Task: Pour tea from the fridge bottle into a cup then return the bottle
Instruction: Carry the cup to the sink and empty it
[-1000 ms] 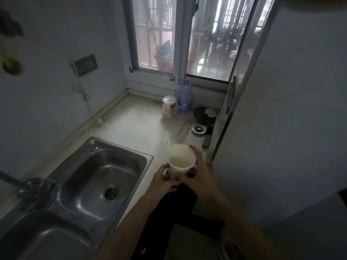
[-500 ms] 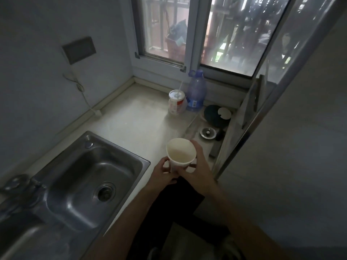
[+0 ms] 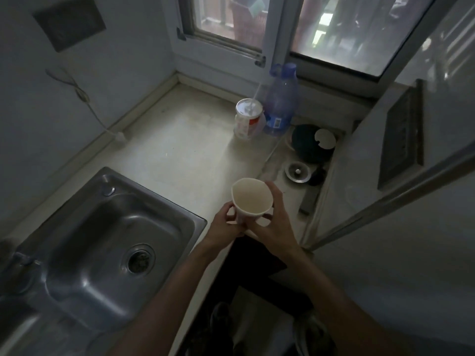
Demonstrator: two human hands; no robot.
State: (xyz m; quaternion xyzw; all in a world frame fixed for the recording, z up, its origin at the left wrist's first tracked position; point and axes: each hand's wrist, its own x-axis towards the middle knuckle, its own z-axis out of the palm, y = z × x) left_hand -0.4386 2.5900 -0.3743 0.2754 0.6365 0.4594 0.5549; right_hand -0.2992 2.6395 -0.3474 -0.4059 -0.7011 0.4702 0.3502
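Note:
A white paper cup [image 3: 251, 198] is held upright above the front edge of the pale counter [image 3: 180, 150]; its inside looks empty. My left hand [image 3: 226, 222] grips its lower left side. My right hand [image 3: 277, 222] wraps its right side, fingers reaching up to the rim, which is slightly squeezed out of round. A blue plastic bottle [image 3: 280, 104] stands at the back of the counter by the window. The fridge and any tea bottle are out of view.
A steel sink [image 3: 113, 242] lies to the left of the hands. A lidded drink cup with a straw [image 3: 248, 118] stands beside the blue bottle. A dark bowl [image 3: 308, 145] and a metal drain strainer [image 3: 297, 172] sit at the right. A reflective panel [image 3: 401, 140] rises on the right.
The view has dipped and closed in on the counter. Both hands keep hold of the cup at the counter's front edge, and its rim now looks more squeezed.

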